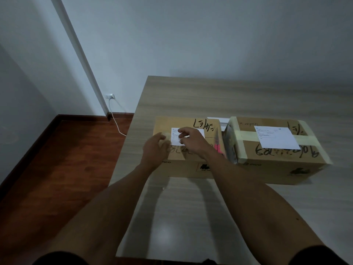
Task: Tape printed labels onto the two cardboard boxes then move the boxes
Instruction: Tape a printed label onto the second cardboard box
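Both hands are held over the left box (188,150). A pale piece or roll of tape (165,135) seems to be pinched in the left hand (155,148); it is too blurred to be sure. The fingers of the right hand (192,139) are curled on the label (199,133), but whether tape is pinched there cannot be told. The label's long side runs left to right, right under the hands. The left edge is nearest the left hand, so taping there is likely next. Pink scissors (216,146) lie just right of the hands, and the right box (277,150), with its own label (275,136), is further right on the table (210,96).
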A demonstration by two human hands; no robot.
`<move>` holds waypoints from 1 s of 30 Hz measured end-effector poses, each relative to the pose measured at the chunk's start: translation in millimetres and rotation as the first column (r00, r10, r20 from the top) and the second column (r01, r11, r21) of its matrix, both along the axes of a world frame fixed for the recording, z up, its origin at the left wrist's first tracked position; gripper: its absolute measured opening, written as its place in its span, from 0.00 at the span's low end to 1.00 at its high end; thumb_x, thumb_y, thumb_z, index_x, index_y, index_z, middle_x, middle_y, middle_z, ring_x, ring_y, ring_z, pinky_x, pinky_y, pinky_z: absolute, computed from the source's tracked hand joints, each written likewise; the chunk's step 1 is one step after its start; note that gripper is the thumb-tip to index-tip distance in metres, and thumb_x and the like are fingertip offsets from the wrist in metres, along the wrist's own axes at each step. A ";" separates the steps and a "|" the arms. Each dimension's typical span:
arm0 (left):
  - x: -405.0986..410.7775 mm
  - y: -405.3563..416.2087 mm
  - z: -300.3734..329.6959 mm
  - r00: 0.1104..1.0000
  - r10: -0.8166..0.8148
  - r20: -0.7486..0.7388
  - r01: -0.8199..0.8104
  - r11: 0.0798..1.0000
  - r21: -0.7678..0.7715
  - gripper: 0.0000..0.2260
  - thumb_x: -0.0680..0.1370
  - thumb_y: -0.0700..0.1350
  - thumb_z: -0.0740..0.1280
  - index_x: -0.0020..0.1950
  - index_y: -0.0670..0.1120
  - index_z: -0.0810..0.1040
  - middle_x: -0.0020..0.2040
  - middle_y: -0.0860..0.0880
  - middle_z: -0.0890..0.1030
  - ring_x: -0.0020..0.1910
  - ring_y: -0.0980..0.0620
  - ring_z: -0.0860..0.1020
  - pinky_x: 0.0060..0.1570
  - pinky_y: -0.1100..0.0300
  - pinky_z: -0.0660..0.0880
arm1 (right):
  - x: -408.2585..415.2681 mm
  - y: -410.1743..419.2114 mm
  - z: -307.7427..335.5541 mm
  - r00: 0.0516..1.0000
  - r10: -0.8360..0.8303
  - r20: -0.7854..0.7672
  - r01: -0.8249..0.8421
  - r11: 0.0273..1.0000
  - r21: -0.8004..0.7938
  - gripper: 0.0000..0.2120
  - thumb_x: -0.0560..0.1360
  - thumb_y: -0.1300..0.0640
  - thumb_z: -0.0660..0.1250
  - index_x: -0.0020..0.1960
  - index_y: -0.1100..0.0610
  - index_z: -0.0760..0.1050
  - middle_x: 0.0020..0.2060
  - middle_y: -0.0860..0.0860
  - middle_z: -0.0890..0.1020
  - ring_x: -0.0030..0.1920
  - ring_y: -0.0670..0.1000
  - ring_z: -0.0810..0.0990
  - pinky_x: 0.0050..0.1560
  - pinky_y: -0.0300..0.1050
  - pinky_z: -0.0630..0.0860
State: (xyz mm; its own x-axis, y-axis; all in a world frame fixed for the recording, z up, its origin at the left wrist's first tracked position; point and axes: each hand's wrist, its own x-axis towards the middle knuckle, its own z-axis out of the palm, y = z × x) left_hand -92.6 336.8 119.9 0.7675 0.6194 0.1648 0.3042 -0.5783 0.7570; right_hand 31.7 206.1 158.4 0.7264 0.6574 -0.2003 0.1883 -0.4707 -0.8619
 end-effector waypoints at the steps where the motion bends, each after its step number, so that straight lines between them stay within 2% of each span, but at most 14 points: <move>1: 3.1 -1.3 4.2 0.999 -0.030 0.020 0.030 1.000 -0.008 0.11 0.81 0.44 0.69 0.62 0.43 0.80 0.55 0.47 0.84 0.54 0.46 0.81 0.54 0.53 0.75 | 0.1 1.1 5.7 1.000 0.008 -0.018 -0.008 1.000 0.012 0.23 0.79 0.68 0.61 0.73 0.57 0.73 0.58 0.53 0.79 0.51 0.54 0.81 0.36 0.40 0.75; 5: 15.8 -3.6 16.6 0.986 -0.142 0.088 0.145 0.989 -0.029 0.15 0.84 0.45 0.65 0.70 0.44 0.76 0.57 0.51 0.83 0.55 0.53 0.79 0.54 0.58 0.73 | 4.2 1.8 29.6 0.998 0.013 -0.058 -0.009 0.998 0.070 0.22 0.81 0.64 0.59 0.75 0.56 0.72 0.58 0.52 0.79 0.57 0.54 0.81 0.38 0.40 0.78; 8: 23.8 -5.5 23.5 0.972 -0.211 0.104 0.216 0.976 -0.041 0.16 0.86 0.52 0.62 0.71 0.47 0.75 0.60 0.54 0.82 0.58 0.56 0.79 0.56 0.59 0.74 | 8.4 -1.1 41.5 0.997 -0.003 -0.081 0.012 0.994 0.111 0.21 0.79 0.63 0.62 0.71 0.55 0.76 0.53 0.50 0.81 0.51 0.47 0.80 0.40 0.43 0.79; 10: 27.6 -8.1 28.5 0.958 -0.258 0.127 0.263 0.965 -0.024 0.15 0.86 0.55 0.60 0.69 0.50 0.76 0.58 0.55 0.82 0.57 0.59 0.79 0.55 0.63 0.74 | 11.0 -4.6 46.5 0.997 -0.020 -0.076 0.030 0.990 0.140 0.15 0.79 0.61 0.65 0.64 0.55 0.80 0.50 0.49 0.82 0.48 0.45 0.80 0.42 0.44 0.79; 13: 31.4 -12.7 35.5 0.947 -0.283 0.150 0.288 0.958 -0.013 0.13 0.86 0.55 0.59 0.65 0.52 0.77 0.55 0.57 0.82 0.55 0.63 0.78 0.51 0.75 0.69 | 15.9 -10.1 48.8 0.998 -0.037 -0.052 0.045 0.985 0.167 0.11 0.79 0.59 0.69 0.60 0.55 0.81 0.50 0.48 0.83 0.48 0.45 0.82 0.41 0.44 0.78; 16: 34.7 -14.7 36.5 0.940 -0.309 0.147 0.314 0.949 -0.009 0.12 0.86 0.55 0.59 0.65 0.53 0.77 0.54 0.57 0.82 0.55 0.62 0.78 0.51 0.74 0.69 | 21.5 -13.8 49.2 0.998 -0.066 -0.016 0.068 0.983 0.172 0.12 0.77 0.61 0.71 0.60 0.56 0.82 0.51 0.52 0.85 0.49 0.47 0.83 0.38 0.40 0.78; 18: 37.4 -14.9 35.2 0.940 -0.315 0.133 0.320 0.947 -0.018 0.11 0.86 0.51 0.61 0.67 0.52 0.77 0.58 0.59 0.81 0.55 0.67 0.76 0.53 0.75 0.68 | 25.0 -16.6 49.5 0.998 -0.069 0.001 0.068 0.983 0.173 0.10 0.76 0.63 0.72 0.56 0.56 0.83 0.51 0.54 0.85 0.47 0.48 0.82 0.36 0.38 0.78; 20: 39.8 -14.3 32.7 0.946 -0.304 0.109 0.308 0.951 -0.020 0.13 0.85 0.48 0.62 0.70 0.50 0.75 0.60 0.58 0.80 0.55 0.69 0.75 0.58 0.69 0.70 | 27.6 -19.9 50.0 0.998 -0.065 0.011 0.062 0.982 0.177 0.10 0.75 0.65 0.73 0.55 0.57 0.83 0.51 0.54 0.85 0.47 0.48 0.82 0.37 0.37 0.78; 22: 42.4 -12.7 28.8 0.953 -0.296 0.069 0.298 0.954 -0.025 0.20 0.85 0.48 0.64 0.76 0.47 0.70 0.65 0.53 0.79 0.62 0.61 0.74 0.63 0.61 0.69 | 31.4 -21.6 49.0 0.998 -0.065 0.013 0.062 0.983 0.172 0.13 0.73 0.65 0.73 0.56 0.56 0.81 0.54 0.52 0.83 0.48 0.48 0.82 0.41 0.41 0.80; 24: 43.2 -11.8 27.7 0.953 -0.301 0.034 0.301 0.953 -0.019 0.24 0.84 0.47 0.64 0.80 0.44 0.65 0.67 0.50 0.78 0.66 0.55 0.73 0.65 0.61 0.66 | 35.4 -21.7 48.9 0.999 -0.031 -0.016 0.033 0.986 0.166 0.20 0.73 0.66 0.73 0.62 0.54 0.77 0.60 0.50 0.80 0.49 0.49 0.82 0.44 0.46 0.80; 27: 45.0 -12.4 30.2 0.947 -0.320 0.012 0.320 0.947 -0.016 0.23 0.84 0.44 0.64 0.79 0.42 0.66 0.69 0.48 0.77 0.71 0.50 0.72 0.68 0.59 0.65 | 40.2 -21.9 50.5 0.997 0.057 -0.044 -0.049 0.985 0.163 0.32 0.72 0.68 0.74 0.73 0.52 0.71 0.61 0.48 0.82 0.49 0.48 0.82 0.44 0.46 0.81; 30: 47.7 -10.6 31.4 0.950 -0.313 0.011 0.313 0.950 -0.004 0.22 0.84 0.45 0.64 0.78 0.42 0.68 0.68 0.48 0.78 0.70 0.49 0.73 0.71 0.54 0.67 | 43.8 -22.0 48.8 0.999 0.029 -0.028 -0.022 0.979 0.204 0.32 0.72 0.69 0.76 0.73 0.57 0.72 0.58 0.52 0.84 0.49 0.51 0.84 0.50 0.52 0.83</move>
